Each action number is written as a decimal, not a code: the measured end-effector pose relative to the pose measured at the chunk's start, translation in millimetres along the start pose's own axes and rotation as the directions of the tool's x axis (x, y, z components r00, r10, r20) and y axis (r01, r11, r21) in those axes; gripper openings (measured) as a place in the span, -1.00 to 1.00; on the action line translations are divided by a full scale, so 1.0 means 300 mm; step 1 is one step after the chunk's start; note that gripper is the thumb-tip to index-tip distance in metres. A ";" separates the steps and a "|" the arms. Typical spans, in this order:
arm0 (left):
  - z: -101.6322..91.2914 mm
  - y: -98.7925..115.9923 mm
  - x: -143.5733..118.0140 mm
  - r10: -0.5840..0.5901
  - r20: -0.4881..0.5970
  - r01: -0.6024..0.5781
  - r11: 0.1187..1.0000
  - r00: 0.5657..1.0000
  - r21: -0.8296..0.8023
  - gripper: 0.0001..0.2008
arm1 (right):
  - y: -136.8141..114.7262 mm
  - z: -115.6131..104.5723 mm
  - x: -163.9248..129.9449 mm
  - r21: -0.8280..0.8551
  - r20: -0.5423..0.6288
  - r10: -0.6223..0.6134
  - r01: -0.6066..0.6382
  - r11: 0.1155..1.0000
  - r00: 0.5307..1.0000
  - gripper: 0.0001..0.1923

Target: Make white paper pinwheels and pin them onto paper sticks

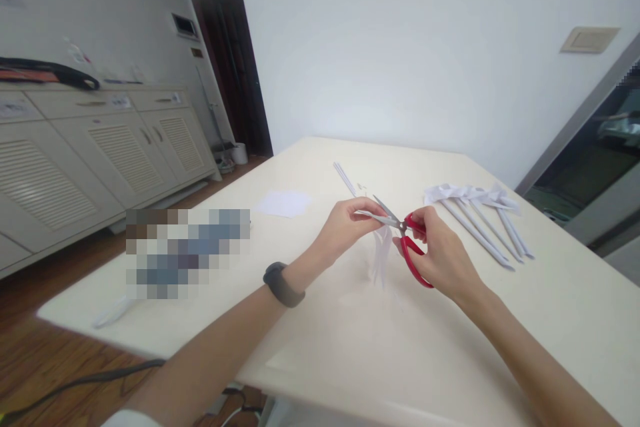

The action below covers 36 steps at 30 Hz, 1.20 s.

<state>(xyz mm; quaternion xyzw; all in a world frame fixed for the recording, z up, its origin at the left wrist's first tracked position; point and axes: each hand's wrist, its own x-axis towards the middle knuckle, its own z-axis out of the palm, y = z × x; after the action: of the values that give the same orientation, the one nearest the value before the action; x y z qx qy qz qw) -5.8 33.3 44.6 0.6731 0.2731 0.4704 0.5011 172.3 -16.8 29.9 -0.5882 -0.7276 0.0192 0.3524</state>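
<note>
My left hand [353, 224] pinches a piece of white paper [382, 257] whose lower part hangs down in thin strips above the table. In my right hand [443, 250] is a pair of scissors [414, 260] with red handles, my fingers through the loops. The metal blades are parted and point left, at the edge of the paper beside my left fingertips. Whether the blades are cutting into it I cannot make out. A black band sits on my left wrist.
On the white table [320, 354], rolled paper sticks with crumpled white tops [473, 197] lie at right. Thin paper rolls [344, 178] lie farther back, with small scraps nearby. Left of them are white sheets [284, 203] and a blurred-out object [187, 254]. A cabinet [100, 147] stands beyond.
</note>
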 end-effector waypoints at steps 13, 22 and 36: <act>-0.005 -0.009 -0.002 -0.013 0.030 0.016 0.997 0.999 -0.082 -0.93 | -0.019 -0.001 -0.003 0.109 0.058 0.033 -0.039 0.993 0.998 -0.73; -0.001 0.001 -0.008 -0.043 0.020 0.044 0.997 0.999 -0.065 -0.91 | -0.023 0.000 -0.001 0.083 0.049 0.052 -0.056 0.995 0.997 -0.72; -0.004 0.013 -0.008 -0.031 0.060 0.036 0.996 0.998 -0.081 -0.89 | 0.048 -0.003 0.026 0.381 0.239 0.209 -0.290 0.878 0.948 -0.77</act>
<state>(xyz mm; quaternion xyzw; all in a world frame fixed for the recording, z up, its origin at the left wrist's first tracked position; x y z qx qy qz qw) -8.3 30.4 47.2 0.6608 0.2497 0.4528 0.5440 184.3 -5.9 27.9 -0.5852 -0.6552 0.2738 0.3915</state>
